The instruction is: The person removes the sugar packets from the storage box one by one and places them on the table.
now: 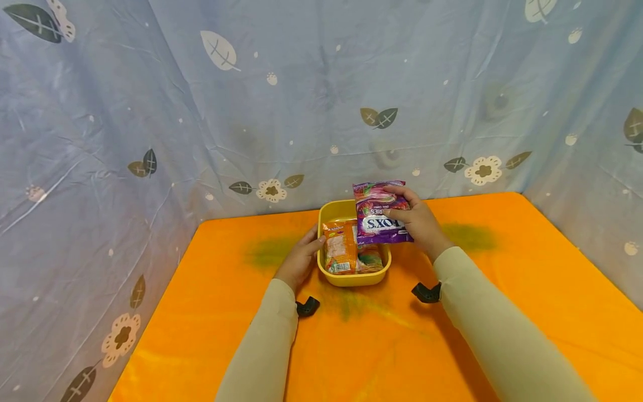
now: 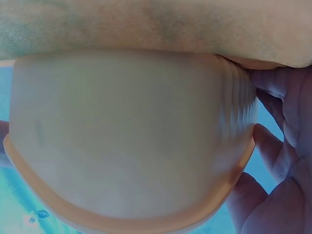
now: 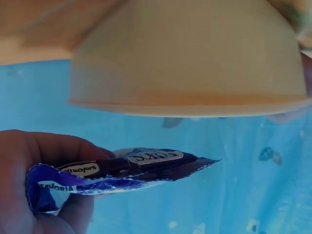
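A yellow plastic container [image 1: 354,281] stands on the table, with an orange snack packet [image 1: 335,248] and another colourful packet [image 1: 370,260] inside. My left hand [image 1: 297,258] holds the container's left side, its thumb at the rim; the left wrist view shows those fingers [image 2: 268,146] against the ribbed wall. Above the container's right part, my right hand [image 1: 421,223] grips a purple Fox's candy bag [image 1: 379,215] by its right side. In the right wrist view the candy bag [image 3: 141,170] appears edge-on, pinched between thumb and fingers and apart from the container [image 3: 190,58].
An orange cloth [image 1: 351,346] with greenish patches covers the table. Pale blue curtains [image 1: 311,111] with leaves and flowers hang behind it and at both sides. Black wrist mounts [image 1: 427,292] sit below both sleeves.
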`<state>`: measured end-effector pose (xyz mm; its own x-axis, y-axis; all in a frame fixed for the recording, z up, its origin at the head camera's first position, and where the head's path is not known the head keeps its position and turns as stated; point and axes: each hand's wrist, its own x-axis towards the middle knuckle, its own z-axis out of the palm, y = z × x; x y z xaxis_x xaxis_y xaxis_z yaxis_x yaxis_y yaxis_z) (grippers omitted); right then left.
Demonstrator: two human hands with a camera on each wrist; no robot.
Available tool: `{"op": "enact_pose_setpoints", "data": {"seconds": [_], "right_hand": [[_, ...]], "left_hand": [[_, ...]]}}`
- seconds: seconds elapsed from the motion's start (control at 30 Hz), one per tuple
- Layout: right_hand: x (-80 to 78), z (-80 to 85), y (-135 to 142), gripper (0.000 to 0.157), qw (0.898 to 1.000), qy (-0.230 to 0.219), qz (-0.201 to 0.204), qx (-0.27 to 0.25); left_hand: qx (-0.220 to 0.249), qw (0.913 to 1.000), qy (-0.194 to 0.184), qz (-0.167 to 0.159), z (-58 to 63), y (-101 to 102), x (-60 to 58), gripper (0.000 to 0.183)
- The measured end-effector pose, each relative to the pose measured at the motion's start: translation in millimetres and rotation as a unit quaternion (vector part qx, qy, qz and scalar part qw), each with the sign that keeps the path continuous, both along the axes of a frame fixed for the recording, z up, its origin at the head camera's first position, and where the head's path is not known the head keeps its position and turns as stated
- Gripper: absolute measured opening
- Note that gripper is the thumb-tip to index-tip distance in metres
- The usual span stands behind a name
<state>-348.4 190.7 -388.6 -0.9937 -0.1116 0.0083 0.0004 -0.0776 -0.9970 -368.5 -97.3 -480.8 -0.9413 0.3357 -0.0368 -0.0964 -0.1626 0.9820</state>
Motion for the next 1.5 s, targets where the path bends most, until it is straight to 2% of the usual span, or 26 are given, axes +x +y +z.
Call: {"op": "enact_pose_setpoints", "data": {"seconds": [0.23, 0.5, 0.87, 1.2, 1.3, 1.5], "right_hand": [[-10.8, -11.1, 27.3, 0.056, 1.0, -0.003, -0.017, 0.008], [-19.8, -22.3, 49.9, 0.058, 0.999, 0.002, -0.029, 0.041], [-22.6, -29.3, 69.6, 0.059, 0.995, -0.014, -0.046, 0.092], [-23.8, -35.2, 81.8, 0.06, 0.991, -0.03, -0.055, 0.12], [-19.7, -31.1, 82.1, 0.061, 0.99, -0.042, -0.049, 0.127], [-19.7, -39.4, 85.1, 0.06, 0.988, -0.044, -0.035, 0.141]], "left_hand": [[0.0, 1.0, 0.001, -0.003, 0.1, -0.3, 0.4, 0.054], [-0.003, 1.0, -0.006, 0.001, 0.5, -0.5, 0.6, 0.054], [0.003, 0.9999, -0.011, 0.001, 2.6, -2.0, 2.1, 0.055], [-0.003, 1.0, 0.0, -0.003, 1.5, -1.7, -0.8, 0.056], [0.0, 1.0, 0.002, -0.005, 1.3, -1.5, -0.9, 0.056], [-0.002, 1.0, 0.0, -0.001, 1.1, -1.2, -1.3, 0.056]]}}
